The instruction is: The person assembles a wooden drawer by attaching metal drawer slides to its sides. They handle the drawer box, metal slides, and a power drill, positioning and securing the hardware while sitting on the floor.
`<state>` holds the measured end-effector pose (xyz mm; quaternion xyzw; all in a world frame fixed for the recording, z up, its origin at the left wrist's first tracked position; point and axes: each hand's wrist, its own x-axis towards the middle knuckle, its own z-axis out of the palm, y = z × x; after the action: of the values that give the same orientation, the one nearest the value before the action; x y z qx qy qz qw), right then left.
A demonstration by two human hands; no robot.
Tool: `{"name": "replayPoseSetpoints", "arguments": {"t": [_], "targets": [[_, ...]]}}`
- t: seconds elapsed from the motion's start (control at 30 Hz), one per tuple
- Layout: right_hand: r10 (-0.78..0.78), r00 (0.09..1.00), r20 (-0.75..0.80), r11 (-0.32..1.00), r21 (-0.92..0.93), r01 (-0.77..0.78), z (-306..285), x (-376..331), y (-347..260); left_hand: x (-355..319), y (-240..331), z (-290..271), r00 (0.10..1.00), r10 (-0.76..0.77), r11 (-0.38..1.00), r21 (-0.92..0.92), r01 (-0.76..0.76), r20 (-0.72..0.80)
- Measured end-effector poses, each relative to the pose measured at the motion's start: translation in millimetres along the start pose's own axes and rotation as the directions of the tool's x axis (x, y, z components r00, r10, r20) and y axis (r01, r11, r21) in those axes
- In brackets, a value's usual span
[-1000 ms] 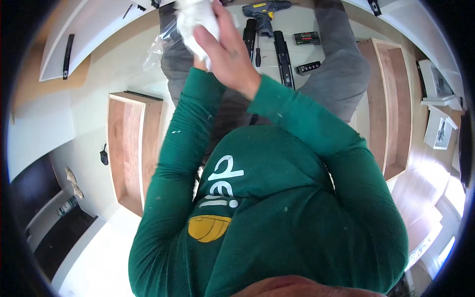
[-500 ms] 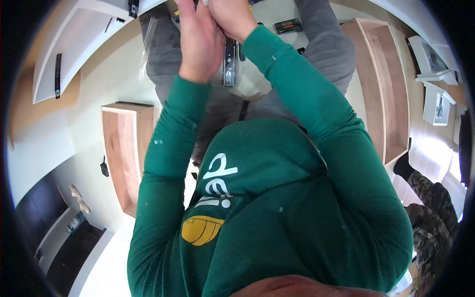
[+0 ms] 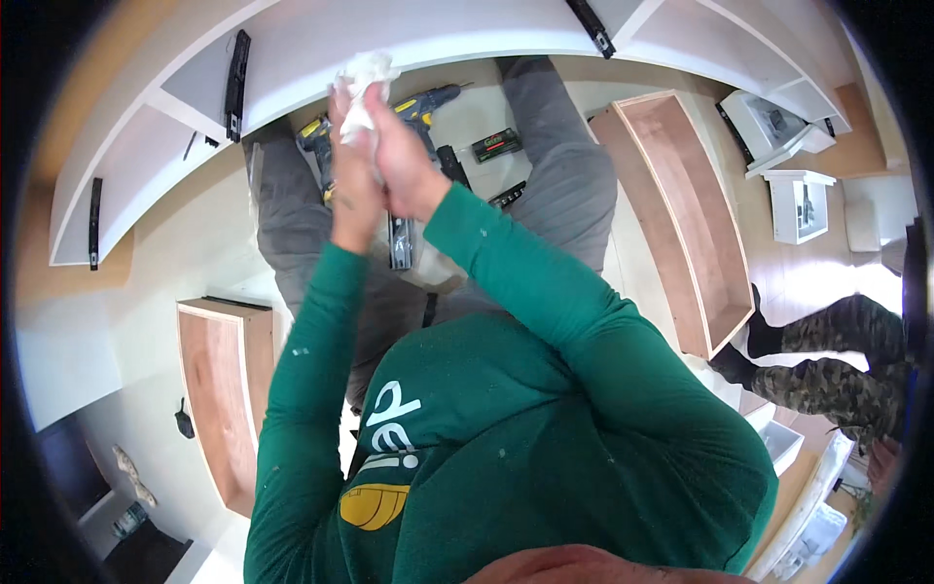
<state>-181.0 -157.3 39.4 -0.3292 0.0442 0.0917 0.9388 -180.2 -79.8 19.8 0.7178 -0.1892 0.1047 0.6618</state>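
Observation:
A crumpled white tissue (image 3: 368,76) is pressed between my two hands, its loose end sticking out past the fingers. My left hand (image 3: 356,200) lies along one side of it, with the palm turned inward. My right hand (image 3: 407,167) is closed against the left from the other side. Beyond and beside the hands, on the floor between my legs, are two yellow-and-grey power drills, one drill (image 3: 424,105) to the right and the other drill (image 3: 315,138) partly hidden at the left. Just below the wrists is a metal drawer slide (image 3: 400,243) in clear wrapping.
A white cabinet (image 3: 389,44) with black drawer slides (image 3: 237,86) curves across the far side. A small black box (image 3: 496,145) sits by my right leg. Wooden drawers stand left (image 3: 214,389) and right (image 3: 681,214). At right, a person in camouflage trousers (image 3: 837,380) is nearby.
The view has tilted toward the cabinet, so my hands sit lower in the picture and the tissue and drills show more fully. The palms remain pressed together.

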Motion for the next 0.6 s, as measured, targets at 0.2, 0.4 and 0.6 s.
{"name": "replayPoseSetpoints", "arguments": {"t": [0.2, 0.4, 0.6], "targets": [[0.084, 0.996, 0.039, 0.952, 0.292, -0.092, -54.3, 26.2, 9.1, -10.3, -45.2, -7.0, 0.935, 0.293, 0.833, 0.426, -0.351, 0.198], [0.077, 0.995, -0.067, 0.997, -0.022, -0.078, -106.1, -45.0, 2.0, 17.9, 15.8, -38.2, 0.731, -0.097, 0.659, 0.594, -0.462, 0.676], [-0.052, 0.933, -0.355, 0.987, -0.16, -0.006, -182.1, -47.2, 1.7, -0.7, 139.2, 15.1, 0.261, 0.087, 0.603, 0.158, -0.782, 0.961]]}}
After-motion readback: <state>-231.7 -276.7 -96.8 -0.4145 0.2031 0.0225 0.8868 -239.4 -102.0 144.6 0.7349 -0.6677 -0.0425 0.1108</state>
